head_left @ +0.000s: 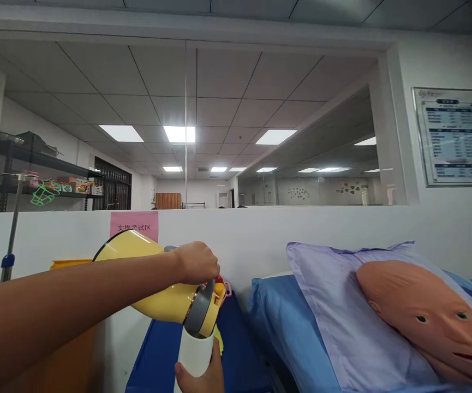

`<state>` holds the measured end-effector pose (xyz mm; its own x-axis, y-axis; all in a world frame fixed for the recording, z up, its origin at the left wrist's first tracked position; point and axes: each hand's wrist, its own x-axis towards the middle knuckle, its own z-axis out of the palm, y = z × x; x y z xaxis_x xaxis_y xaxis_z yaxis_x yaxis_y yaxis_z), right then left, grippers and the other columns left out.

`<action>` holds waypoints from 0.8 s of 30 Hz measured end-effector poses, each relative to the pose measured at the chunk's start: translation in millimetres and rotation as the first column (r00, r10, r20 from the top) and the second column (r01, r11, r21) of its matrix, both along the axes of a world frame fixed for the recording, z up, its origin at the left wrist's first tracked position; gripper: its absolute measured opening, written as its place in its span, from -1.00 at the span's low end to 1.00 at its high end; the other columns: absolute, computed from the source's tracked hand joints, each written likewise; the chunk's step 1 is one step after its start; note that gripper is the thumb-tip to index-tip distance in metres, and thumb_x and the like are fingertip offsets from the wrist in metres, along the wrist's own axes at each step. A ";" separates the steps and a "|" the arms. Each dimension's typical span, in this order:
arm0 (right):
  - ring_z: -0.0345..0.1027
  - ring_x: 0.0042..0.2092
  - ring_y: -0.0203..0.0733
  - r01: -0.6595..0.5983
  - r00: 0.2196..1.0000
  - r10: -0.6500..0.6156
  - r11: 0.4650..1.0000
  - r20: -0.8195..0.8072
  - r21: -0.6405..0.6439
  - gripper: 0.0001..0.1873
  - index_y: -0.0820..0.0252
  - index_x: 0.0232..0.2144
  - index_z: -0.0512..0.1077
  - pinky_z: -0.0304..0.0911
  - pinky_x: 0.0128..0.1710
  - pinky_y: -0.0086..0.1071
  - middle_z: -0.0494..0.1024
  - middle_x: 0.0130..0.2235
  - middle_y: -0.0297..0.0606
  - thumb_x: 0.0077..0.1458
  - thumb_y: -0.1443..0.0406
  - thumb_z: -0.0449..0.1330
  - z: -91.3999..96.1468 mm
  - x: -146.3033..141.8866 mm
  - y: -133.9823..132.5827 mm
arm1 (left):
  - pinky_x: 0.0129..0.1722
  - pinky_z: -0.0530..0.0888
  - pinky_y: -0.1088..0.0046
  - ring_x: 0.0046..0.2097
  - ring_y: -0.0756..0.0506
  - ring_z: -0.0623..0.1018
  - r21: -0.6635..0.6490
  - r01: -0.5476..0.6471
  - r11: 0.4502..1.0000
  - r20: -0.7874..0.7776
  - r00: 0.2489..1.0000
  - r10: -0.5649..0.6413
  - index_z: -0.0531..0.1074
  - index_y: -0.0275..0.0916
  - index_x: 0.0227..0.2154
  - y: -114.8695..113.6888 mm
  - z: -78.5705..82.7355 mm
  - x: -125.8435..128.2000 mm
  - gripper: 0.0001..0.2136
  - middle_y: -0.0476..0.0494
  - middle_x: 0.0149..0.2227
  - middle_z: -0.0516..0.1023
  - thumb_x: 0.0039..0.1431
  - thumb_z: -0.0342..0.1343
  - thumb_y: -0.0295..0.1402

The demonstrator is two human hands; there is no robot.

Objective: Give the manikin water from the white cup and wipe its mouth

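Observation:
My left hand [197, 263] is closed around the grey handle of a yellow thermos jug [164, 303]. The jug is tipped, its base up to the left and its spout end down to the right. Just under that end is a white cup [195, 352], its rim touching or nearly touching the jug's lip. Fingers and thumb of my right hand [207, 376] wrap round the cup from below and the right. Whether any liquid flows cannot be seen. Behind the jug's lid, part of a pink-handled item [228, 289] shows.
A blue surface [239, 344] lies beneath the cup. On the right, a manikin head [424, 316] rests on a lilac pillow [321, 305] over blue bedding [276, 311]. At left stand a metal pole [13, 229] and an orange-yellow object [70, 264]. A white wall [252, 234] with windows stands behind.

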<state>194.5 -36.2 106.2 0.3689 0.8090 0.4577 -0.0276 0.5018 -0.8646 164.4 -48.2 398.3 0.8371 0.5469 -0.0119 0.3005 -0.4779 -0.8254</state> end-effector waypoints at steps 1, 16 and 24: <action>0.49 -0.23 0.08 0.004 1.000 -0.004 1.000 -0.005 -0.003 -0.31 0.24 -0.06 0.24 0.41 -0.26 -0.24 0.58 -0.26 -0.07 -0.35 0.22 0.22 -1.1 -0.6 0.3 | -0.55 0.29 0.38 -0.36 -0.19 0.63 -0.002 -0.004 1.000 0.000 1.000 0.004 0.55 -0.26 -0.30 0.0 -0.2 0.2 -0.86 -0.21 -0.42 0.64 0.18 0.08 -0.51; 0.47 -0.34 0.02 -0.008 1.000 0.009 0.991 0.009 -0.135 -0.39 0.18 -0.15 0.30 0.36 -0.37 -0.29 0.57 -0.38 -0.19 -0.38 0.24 0.26 -26.6 0.1 23.6 | -0.46 0.33 0.36 -0.34 -0.21 0.62 -0.117 -0.024 0.993 0.199 0.979 0.047 0.53 -0.25 -0.35 44.4 -24.3 -30.0 -0.88 -0.26 -0.42 0.63 0.10 0.11 -0.52; 0.44 -0.36 0.02 0.010 0.999 0.006 0.951 0.051 -0.309 -0.44 0.20 -0.22 0.31 0.34 -0.29 -0.21 0.54 -0.41 -0.21 -0.38 0.18 0.26 -75.5 40.2 26.4 | -0.37 0.28 0.38 -0.28 -0.20 0.57 -0.199 -0.256 0.946 0.799 0.517 0.308 0.51 -0.21 -0.37 133.7 -71.3 -135.7 -0.75 -0.26 -0.37 0.61 0.23 -0.05 -0.27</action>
